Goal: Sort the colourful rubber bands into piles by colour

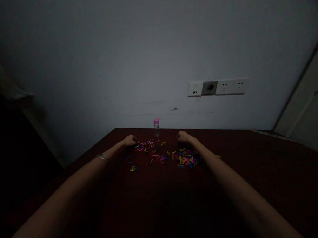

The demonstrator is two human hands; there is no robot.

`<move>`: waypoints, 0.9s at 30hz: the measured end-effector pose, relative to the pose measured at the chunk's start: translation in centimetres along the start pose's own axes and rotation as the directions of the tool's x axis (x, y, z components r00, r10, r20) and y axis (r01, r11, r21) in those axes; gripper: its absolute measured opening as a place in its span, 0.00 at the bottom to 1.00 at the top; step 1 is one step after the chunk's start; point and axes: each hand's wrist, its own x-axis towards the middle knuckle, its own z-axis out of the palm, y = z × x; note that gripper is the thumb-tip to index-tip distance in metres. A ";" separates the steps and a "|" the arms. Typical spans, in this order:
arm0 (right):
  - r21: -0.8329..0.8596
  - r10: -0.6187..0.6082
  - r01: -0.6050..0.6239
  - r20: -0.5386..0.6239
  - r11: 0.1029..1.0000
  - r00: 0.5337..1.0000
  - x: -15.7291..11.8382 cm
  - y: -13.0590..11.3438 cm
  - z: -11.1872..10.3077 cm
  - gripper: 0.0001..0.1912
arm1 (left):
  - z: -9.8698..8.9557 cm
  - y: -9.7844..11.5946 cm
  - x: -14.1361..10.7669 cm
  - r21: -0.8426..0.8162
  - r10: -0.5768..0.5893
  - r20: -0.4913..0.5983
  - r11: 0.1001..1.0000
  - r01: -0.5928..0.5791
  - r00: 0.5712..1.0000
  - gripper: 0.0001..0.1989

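Note:
Many small coloured loops, in yellow, pink, blue and red, lie scattered on a dark reddish-brown table. They look like paper clips or little rubber bands; the dim light hides which. My left hand rests at the left edge of the looser pile, its fingers curled in. On the other side, my right hand is bent down at the table behind the denser pile, fingers curled too. Whatever either hand may hold is hidden. A clear bottle with a pink cap stands upright between and beyond my hands.
A pale wall rises behind the table, with a row of sockets at the right. A few loops lie apart, nearer me on the left. A pale door or panel is at the far right.

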 end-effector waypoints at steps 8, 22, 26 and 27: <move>0.113 -0.051 0.048 0.021 0.992 0.999 3.4 -2.8 2.8 0.12 | 2.3 1.7 1.9 -0.116 0.076 0.014 0.990 -0.074 0.997 0.22; 0.178 -0.551 0.522 0.214 0.834 0.806 2.6 -11.1 5.5 0.22 | 0.8 5.1 -0.9 -0.150 0.286 0.379 0.957 -0.247 0.880 0.25; 0.098 -0.543 0.535 0.208 0.839 0.813 1.8 -11.9 5.6 0.15 | 0.9 5.3 -2.3 -0.129 0.327 0.357 0.945 -0.301 0.875 0.23; 0.097 -0.541 0.532 0.197 0.841 0.818 1.5 -12.1 5.6 0.14 | 1.0 5.3 -2.6 -0.145 0.345 0.361 0.939 -0.313 0.866 0.21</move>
